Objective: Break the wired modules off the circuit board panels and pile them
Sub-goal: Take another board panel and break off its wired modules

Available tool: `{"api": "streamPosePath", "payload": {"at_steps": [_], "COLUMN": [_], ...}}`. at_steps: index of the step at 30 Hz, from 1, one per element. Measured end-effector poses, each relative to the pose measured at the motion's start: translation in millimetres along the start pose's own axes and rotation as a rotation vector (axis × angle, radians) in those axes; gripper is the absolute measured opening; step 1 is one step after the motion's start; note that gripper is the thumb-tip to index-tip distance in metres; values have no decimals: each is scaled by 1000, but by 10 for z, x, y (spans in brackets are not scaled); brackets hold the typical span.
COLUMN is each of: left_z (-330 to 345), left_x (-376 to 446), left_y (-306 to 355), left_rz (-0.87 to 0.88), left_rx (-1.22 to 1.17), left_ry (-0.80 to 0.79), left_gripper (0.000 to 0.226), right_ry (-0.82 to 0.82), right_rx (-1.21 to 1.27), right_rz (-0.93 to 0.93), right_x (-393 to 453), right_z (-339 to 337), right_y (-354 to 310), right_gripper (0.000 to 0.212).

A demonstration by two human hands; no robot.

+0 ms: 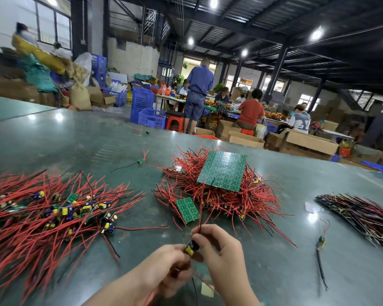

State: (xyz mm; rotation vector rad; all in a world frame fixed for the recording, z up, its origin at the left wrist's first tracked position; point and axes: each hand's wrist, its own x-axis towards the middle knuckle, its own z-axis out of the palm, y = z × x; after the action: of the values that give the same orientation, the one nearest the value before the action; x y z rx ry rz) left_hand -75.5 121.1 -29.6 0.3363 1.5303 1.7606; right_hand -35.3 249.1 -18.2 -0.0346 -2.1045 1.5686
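Note:
Both hands meet low in the middle of the view over the green table (pixel 274 272). My left hand (pixel 164 263) and my right hand (pixel 221 248) pinch a small wired module (pixel 191 248) with a yellow part between their fingertips; red and black wires rise from it. A pile of separated modules (pixel 53 213) with red wires lies at the left. A large green panel (pixel 222 171) rests on a heap of wired panels (pixel 226 195) ahead. A small panel piece (pixel 187 210) lies just beyond my hands.
A flat bundle of dark-wired panels (pixel 362 215) lies at the right. Single loose modules lie at the right (pixel 321 242) and at the far middle (pixel 140 160). Several people work at tables (pixel 250 111) beyond, among blue crates (pixel 146 111) and cardboard boxes (pixel 312 142).

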Motion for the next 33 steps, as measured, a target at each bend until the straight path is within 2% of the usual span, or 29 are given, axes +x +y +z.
{"api": "streamPosePath", "payload": {"at_steps": [4,10,13,17,20,25,30,33], "left_z": [107,290,314,284,294,271,208,153], "left_x": [-58,-85,-97,-129,-124,-125,-115,-130], "left_y": [7,-30,-43,-73,-76,-44,5,24], "left_rz": [66,296,311,333,320,225,177,214], "left_rx": [40,107,60,156,142,127,227,276], "left_ry": [39,122,122,63,36,47,49,-13], "left_gripper": [25,23,22,20,20,23,20,23], "right_ry": [38,105,95,145,167,294,247,367], "right_rx": [193,413,496,580,621,587,559,617], "right_rz": [152,318,390,485,492,451,369,376], "right_x": [50,73,118,167,157,179,197,249], "right_z": [-31,-45,-77,-190,-158,-248,-321,-449], "right_y": [-8,70,87,124,127,118,71,90], "right_gripper": [24,11,11,11,10,7,7,12]}}
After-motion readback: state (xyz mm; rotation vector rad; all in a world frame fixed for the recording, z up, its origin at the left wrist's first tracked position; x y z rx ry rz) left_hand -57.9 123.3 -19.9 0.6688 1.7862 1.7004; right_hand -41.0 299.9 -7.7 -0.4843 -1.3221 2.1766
